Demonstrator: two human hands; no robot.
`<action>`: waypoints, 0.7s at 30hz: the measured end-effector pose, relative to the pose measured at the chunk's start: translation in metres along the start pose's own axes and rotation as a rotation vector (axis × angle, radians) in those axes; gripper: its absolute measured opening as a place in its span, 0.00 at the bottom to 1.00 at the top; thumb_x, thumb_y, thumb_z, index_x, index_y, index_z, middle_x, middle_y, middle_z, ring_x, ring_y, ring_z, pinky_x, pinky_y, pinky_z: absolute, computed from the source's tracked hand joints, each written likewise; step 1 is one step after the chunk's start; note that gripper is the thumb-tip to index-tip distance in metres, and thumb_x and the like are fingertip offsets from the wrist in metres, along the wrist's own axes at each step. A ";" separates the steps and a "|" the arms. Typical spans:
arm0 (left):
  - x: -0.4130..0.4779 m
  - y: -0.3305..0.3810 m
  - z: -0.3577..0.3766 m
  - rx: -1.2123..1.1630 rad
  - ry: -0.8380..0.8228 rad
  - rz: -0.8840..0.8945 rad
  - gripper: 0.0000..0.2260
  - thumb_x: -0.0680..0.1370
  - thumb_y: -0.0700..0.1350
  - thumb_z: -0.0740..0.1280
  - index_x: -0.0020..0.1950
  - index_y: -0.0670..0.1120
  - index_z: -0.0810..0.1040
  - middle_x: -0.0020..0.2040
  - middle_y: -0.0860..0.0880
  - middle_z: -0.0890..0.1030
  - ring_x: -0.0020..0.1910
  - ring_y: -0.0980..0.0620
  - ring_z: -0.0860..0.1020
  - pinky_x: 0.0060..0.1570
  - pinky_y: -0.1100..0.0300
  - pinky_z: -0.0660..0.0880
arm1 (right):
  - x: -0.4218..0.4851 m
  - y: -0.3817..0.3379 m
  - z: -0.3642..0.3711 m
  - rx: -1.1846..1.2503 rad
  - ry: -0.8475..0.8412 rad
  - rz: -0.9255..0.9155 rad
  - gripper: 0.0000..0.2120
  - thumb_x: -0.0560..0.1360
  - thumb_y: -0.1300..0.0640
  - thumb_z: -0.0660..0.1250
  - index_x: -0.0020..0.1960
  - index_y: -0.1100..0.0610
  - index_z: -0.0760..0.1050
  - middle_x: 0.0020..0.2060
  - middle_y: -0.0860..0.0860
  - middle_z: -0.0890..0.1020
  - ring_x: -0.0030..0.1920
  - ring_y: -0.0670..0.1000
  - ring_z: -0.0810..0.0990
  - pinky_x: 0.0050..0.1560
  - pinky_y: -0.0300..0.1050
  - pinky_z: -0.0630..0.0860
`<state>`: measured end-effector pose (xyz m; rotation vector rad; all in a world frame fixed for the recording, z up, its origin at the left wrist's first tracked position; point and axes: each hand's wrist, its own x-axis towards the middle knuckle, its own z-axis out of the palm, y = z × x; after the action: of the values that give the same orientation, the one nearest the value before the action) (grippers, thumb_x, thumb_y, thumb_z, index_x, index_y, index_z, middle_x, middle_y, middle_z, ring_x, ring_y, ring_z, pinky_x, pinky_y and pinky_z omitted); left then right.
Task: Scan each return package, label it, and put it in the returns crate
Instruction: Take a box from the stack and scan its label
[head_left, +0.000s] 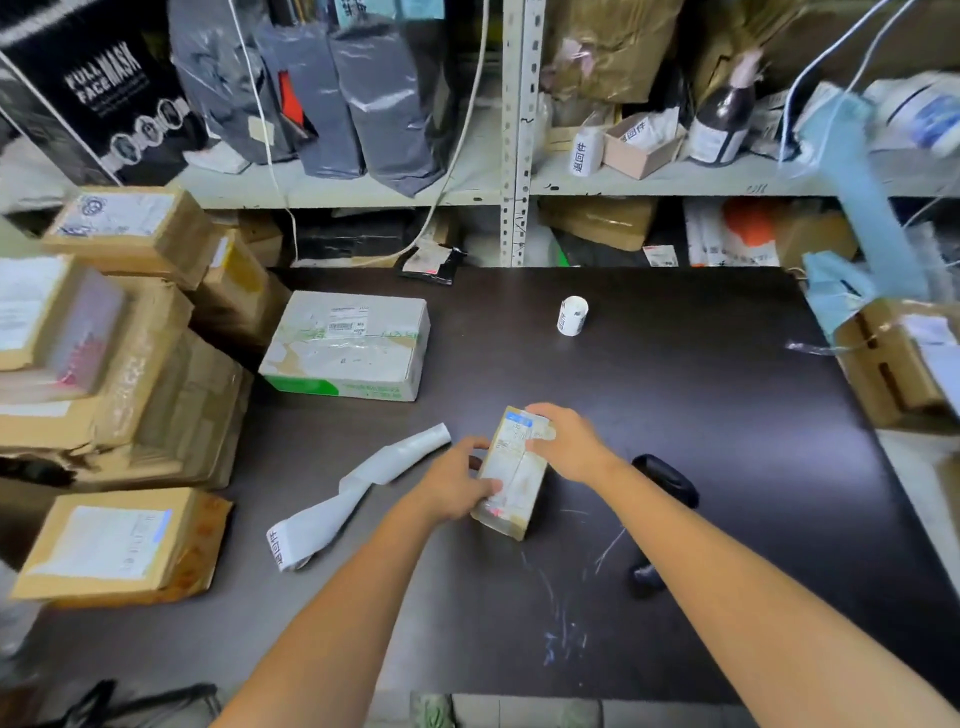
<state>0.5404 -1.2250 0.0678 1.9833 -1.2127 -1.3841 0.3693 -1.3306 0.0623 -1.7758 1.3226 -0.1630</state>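
Bench (727, 415): dark top, scuffed near the front. Small package (511, 473) lies flat on it, middle front, held at both ends. Left hand (457, 483) curls round its near left edge. Right hand (566, 441) bends over its far end, fingers on a white patch, likely a label. Blur hides whether it is pressed or pinched.

Risks:
- Carton stack (104, 364) at left looks crushed at the base and leaning. A knock from the left elbow could tip it onto the bench.
- White-and-green box (348, 348) sits just behind, so done and undone parcels could get mixed.
- Backing strip (358, 488) trails just beside the left hand and could catch under the package.
- Scanner (667, 480) lies close by the right forearm, and an arm sweep could shove it.
- The label may crease or cover the barcode if the package shifts.

Containers:
- Open carton (893, 364) at the right edge holds papers and clear film; the rest is hidden.
- Small open box (641, 145) on the shelf holds a printed white slip.
- I can make out no returns crate.
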 end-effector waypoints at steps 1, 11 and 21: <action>0.001 -0.002 -0.002 0.008 -0.011 0.011 0.22 0.75 0.42 0.72 0.66 0.52 0.69 0.59 0.50 0.76 0.55 0.53 0.77 0.51 0.55 0.79 | -0.002 0.001 0.002 -0.007 0.002 0.013 0.22 0.75 0.61 0.69 0.67 0.52 0.73 0.60 0.50 0.80 0.60 0.52 0.77 0.59 0.48 0.75; 0.021 -0.011 -0.013 0.036 -0.151 0.065 0.21 0.74 0.43 0.72 0.62 0.54 0.67 0.55 0.48 0.78 0.51 0.49 0.80 0.49 0.47 0.81 | -0.069 0.042 -0.026 -0.098 0.505 0.458 0.18 0.76 0.57 0.68 0.65 0.55 0.76 0.59 0.59 0.79 0.60 0.61 0.76 0.55 0.51 0.75; 0.019 -0.014 -0.015 0.007 -0.176 0.070 0.22 0.76 0.43 0.71 0.64 0.54 0.66 0.55 0.51 0.78 0.52 0.50 0.80 0.49 0.46 0.81 | -0.093 0.074 -0.014 0.058 0.498 0.846 0.24 0.76 0.54 0.69 0.67 0.60 0.63 0.59 0.64 0.78 0.61 0.66 0.76 0.56 0.54 0.74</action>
<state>0.5622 -1.2356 0.0541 1.8370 -1.3518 -1.5466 0.2701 -1.2647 0.0540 -1.0203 2.2860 -0.1677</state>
